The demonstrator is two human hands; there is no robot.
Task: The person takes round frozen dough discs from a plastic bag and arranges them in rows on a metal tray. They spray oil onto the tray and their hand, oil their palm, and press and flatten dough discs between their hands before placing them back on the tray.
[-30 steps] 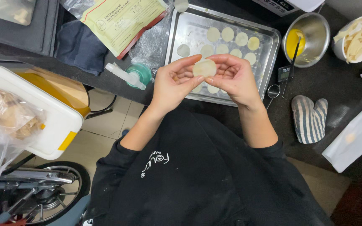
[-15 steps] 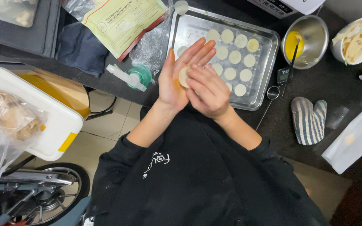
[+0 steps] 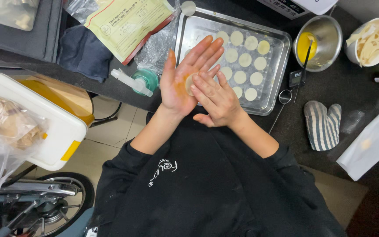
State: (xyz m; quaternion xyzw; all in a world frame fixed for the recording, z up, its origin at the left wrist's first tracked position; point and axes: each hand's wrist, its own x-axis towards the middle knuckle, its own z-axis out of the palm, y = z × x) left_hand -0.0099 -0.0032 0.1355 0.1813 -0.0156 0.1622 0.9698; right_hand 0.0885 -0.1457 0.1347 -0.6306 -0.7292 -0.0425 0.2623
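The left hand (image 3: 185,79) lies flat and open, palm up, fingers spread over the near left corner of the shiny rectangular metal baking tray (image 3: 277,83). A small pale round dough disc (image 3: 190,84) rests on that palm. The right hand (image 3: 218,98) presses its extended fingers down on the disc, sandwiching it between both hands. On the tray lie about twelve more pale dough rounds (image 3: 241,77) in rows; some are hidden behind the hands.
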